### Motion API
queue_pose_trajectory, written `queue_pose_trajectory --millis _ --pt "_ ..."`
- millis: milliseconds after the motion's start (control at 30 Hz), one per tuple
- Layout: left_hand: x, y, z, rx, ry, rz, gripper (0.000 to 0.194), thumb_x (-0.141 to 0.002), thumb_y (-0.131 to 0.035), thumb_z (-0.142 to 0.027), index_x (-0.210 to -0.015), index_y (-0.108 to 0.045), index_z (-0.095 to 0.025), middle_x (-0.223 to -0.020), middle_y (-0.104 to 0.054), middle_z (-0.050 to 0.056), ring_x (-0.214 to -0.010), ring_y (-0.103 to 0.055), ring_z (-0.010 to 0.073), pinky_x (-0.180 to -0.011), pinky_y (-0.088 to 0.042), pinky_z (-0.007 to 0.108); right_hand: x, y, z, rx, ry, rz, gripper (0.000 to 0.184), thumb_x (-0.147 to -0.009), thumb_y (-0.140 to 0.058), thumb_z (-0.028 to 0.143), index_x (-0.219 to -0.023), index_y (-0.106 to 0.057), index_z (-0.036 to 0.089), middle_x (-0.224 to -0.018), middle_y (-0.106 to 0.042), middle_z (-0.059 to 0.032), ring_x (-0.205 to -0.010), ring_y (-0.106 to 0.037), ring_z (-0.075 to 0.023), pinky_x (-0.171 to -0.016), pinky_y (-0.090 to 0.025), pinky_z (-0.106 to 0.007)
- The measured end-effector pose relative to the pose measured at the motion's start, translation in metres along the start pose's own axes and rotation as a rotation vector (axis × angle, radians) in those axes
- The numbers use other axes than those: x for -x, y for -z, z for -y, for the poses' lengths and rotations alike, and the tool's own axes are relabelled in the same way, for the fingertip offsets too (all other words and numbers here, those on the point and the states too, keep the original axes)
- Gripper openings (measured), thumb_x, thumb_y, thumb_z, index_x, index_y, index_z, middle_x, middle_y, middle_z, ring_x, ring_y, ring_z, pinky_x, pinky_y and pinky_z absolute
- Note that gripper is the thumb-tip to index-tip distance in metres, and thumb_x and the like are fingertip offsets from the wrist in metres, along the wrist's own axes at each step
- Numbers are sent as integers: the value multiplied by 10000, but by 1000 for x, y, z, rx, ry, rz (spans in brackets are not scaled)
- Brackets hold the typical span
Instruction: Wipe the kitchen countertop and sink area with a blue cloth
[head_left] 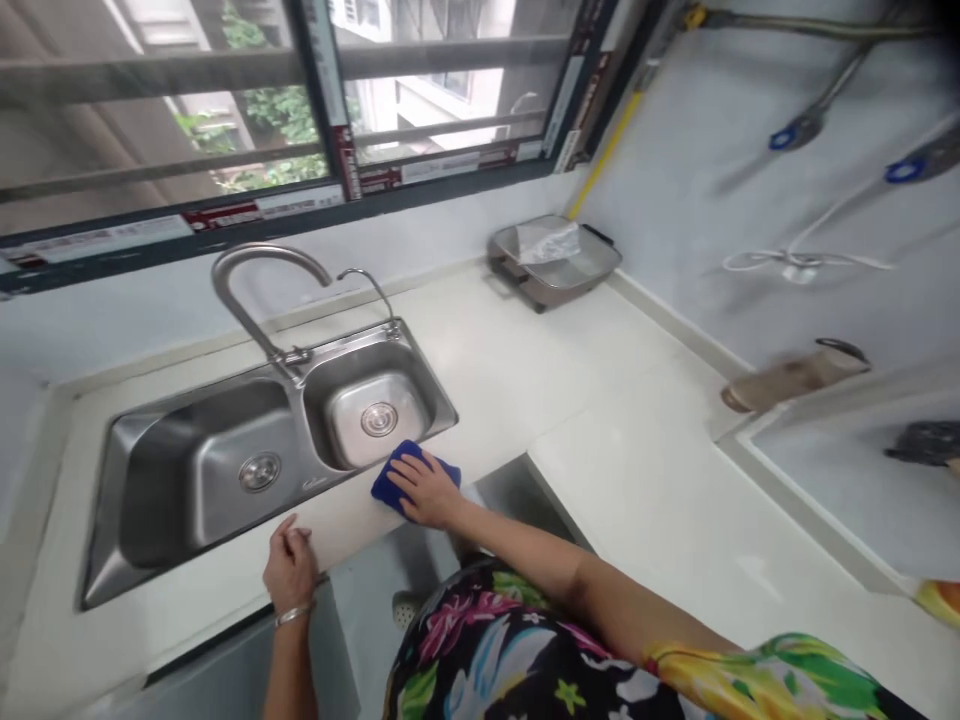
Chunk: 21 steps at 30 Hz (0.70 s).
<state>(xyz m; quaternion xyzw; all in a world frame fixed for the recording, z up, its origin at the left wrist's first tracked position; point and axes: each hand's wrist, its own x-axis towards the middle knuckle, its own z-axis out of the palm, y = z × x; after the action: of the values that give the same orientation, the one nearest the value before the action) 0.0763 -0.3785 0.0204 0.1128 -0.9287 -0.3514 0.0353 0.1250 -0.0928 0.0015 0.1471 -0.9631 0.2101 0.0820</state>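
Observation:
Under my right hand (429, 490) lies a folded blue cloth (390, 490), pressed flat against the strip of white countertop in front of the sink's smaller basin. The fingers spread over its top, and part of the cloth shows on both sides of them. My left hand (291, 565), with a silver bracelet at the wrist, is at the counter's front edge before the larger basin. Its fingers are loosely curled, and I see nothing in them. Behind both hands is the double steel sink (298, 425), with no water visible in its basins.
A tall curved faucet (262, 250) and a thin small tap (371, 280) rise behind the sink. An electric pan (559, 265) with clear plastic stands in the far corner. A brown object (795, 380) lies on the right ledge. Below the counter is an open cabinet space (525, 500).

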Motion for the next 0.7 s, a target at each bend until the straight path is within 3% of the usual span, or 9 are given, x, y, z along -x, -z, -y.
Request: queue_pose_trajectory --millis 133,233,400,700 --pt "-14 -20 -18 -112 229 -219 359 -884 -422 -363 -1049 -726 -266 -896 -741 28 -626 -510 177 -617 -341 321 22 31 -51 40 -120 -25 566 -954 -534 337 -1496 -454 192 -1567 -434 -102 -1461 -331 -300 -1229 -186 -562" --pt "-15 -28 -24 -118 269 -347 353 -865 -434 -363 -1003 -743 -264 -817 -718 32 -603 -492 190 -610 -331 340 36 51 -86 73 -188 -32 560 -962 -522 332 -1500 -450 194 -1569 -430 -103 -1463 -332 -298 -1226 -186 -560" --pt "-13 -32 -26 -148 179 -375 368 -860 -426 -354 -1015 -743 -253 -712 -667 29 -619 -540 216 -628 -378 345 59 82 -150 146 -308 -32 550 -968 -498 326 -1501 -456 192 -1588 -404 -91 -1472 -317 -287 -1227 -167 -540" --pt "-21 -39 -21 -116 144 -432 236 -753 -468 -290 -850 -677 -239 -612 -598 25 -671 -627 255 -651 -478 356 134 144 -273 365 -730 -115 536 -1005 -372 351 -1497 -453 154 -1592 -397 -103 -1465 -316 -274 -1212 -179 -499"
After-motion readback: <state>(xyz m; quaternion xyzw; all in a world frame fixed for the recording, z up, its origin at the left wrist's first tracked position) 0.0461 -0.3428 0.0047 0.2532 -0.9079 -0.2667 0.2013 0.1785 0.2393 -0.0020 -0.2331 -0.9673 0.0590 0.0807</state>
